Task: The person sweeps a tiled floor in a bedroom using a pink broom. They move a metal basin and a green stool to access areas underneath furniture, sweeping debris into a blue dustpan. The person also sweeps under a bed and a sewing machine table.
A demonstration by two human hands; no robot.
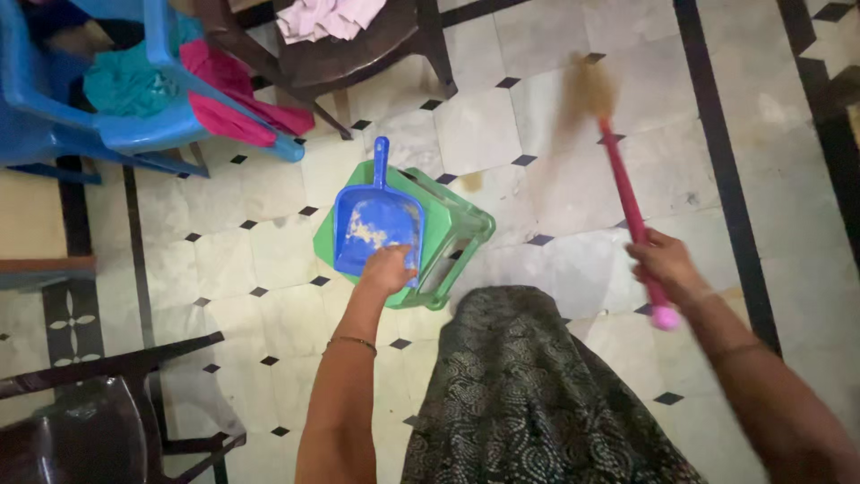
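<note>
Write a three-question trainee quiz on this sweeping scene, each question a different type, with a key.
1. True or false: the left hand rests on the blue dustpan.
2. What does the right hand grip? A) a pink-handled broom B) a mop C) a cloth
3. Fill in: the dustpan lies on an overturned ____ plastic stool.

Key: 1 true; 2 A; 3 green.
</note>
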